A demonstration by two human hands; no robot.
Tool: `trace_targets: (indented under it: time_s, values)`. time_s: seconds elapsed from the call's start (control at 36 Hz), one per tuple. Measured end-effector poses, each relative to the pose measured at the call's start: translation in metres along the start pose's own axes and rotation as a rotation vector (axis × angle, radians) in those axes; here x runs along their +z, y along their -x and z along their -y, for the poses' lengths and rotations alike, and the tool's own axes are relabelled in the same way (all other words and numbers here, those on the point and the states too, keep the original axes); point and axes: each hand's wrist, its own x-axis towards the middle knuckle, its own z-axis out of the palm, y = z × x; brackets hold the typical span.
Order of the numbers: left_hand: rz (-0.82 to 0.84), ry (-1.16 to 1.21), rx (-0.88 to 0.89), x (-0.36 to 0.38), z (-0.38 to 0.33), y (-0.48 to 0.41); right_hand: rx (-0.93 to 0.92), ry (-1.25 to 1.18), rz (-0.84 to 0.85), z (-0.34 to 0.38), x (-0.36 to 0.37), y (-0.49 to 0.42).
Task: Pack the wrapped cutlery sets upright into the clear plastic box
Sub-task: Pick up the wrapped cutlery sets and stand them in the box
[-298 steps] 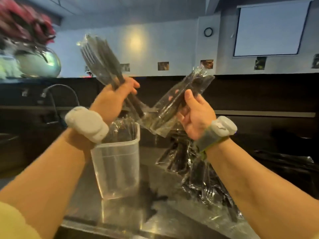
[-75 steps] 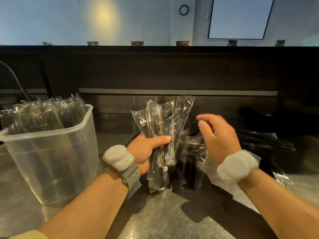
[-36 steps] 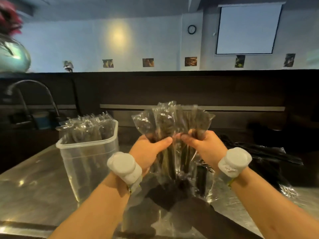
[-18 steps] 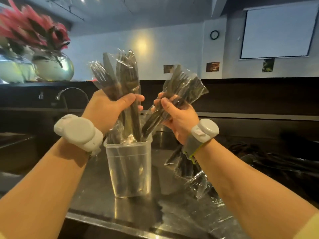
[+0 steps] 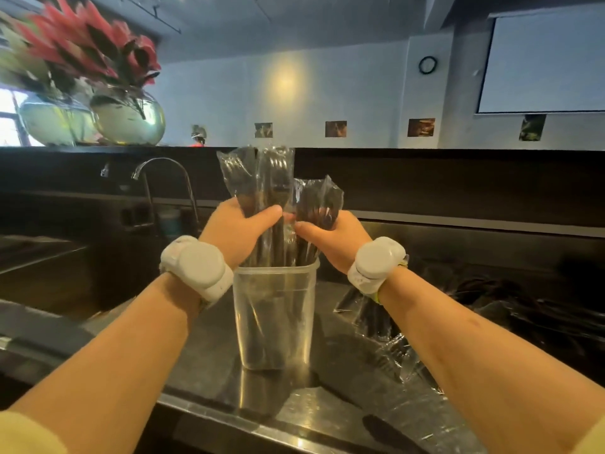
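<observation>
- Steel surface [image 5: 209, 371] in the foreground; behind it are a dark ledge, a curved tap [image 5: 163, 168] and two round vases [image 5: 127, 117] of red flowers. A clock [image 5: 428, 65] and a white screen [image 5: 543, 63] hang on the pale wall.
- The clear plastic box [image 5: 275, 319] stands upright on the surface, centre frame.
- The left hand [image 5: 234, 229] has its grip closed round a bundle of wrapped cutlery sets [image 5: 258, 178]. They are upright, with lower ends inside the box and tops well above its rim.
- The right hand [image 5: 330, 237] has its grip closed on a second bundle [image 5: 319, 199], just beside the first and reaching into the box's right side.
- Loose wrapped sets [image 5: 386, 342] lie flat on the surface right of the box, partly behind the right forearm.
- White wristbands [image 5: 196, 267] sit on both wrists.
</observation>
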Motion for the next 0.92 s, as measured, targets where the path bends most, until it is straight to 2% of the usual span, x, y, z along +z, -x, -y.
trace_targets:
  time_s: [0.14, 0.22, 0.31, 0.36, 0.53, 0.58, 0.67, 0.69, 0.75, 0.81, 0.83, 0.92]
  values:
    - [0.131, -0.084, -0.006, 0.004, 0.015, 0.017, 0.060, -0.086, 0.000, -0.007, 0.000, 0.002]
    - [0.075, -0.102, -0.027, 0.002, 0.020, 0.019, 0.041, -0.083, -0.022, -0.006, 0.003, 0.002]
    - [-0.007, 0.057, -0.041, -0.002, 0.016, 0.017, 0.009, -0.065, -0.025, -0.002, 0.007, 0.002]
    - [-0.015, 0.064, -0.003, -0.002, 0.012, 0.016, -0.033, -0.020, -0.020, 0.000, 0.010, 0.002]
    - [0.095, -0.441, 0.130, 0.011, 0.016, 0.020, -0.035, 0.179, 0.019, -0.006, 0.013, 0.009]
    - [0.080, -0.478, 0.145, 0.012, 0.020, 0.021, -0.058, 0.172, 0.048, -0.007, 0.012, 0.015]
    - [0.072, -0.385, 0.105, 0.010, 0.020, 0.019, -0.093, 0.136, 0.088, -0.010, 0.010, 0.024]
    - [0.055, -0.422, 0.094, 0.011, 0.019, 0.019, -0.091, 0.121, 0.082, -0.012, 0.008, 0.028]
    - [-0.035, -0.690, 0.100, 0.014, 0.019, 0.019, -0.076, 0.085, 0.040, -0.016, 0.001, 0.033]
    - [-0.161, -0.910, 0.217, 0.021, 0.014, 0.026, -0.026, 0.067, -0.015, -0.023, -0.010, 0.038]
    - [-0.190, -0.913, 0.332, 0.029, 0.007, 0.030, 0.009, 0.079, -0.042, -0.029, -0.018, 0.043]
    - [-0.069, -0.691, 0.593, 0.060, -0.011, 0.040, 0.106, 0.174, -0.095, -0.048, -0.043, 0.054]
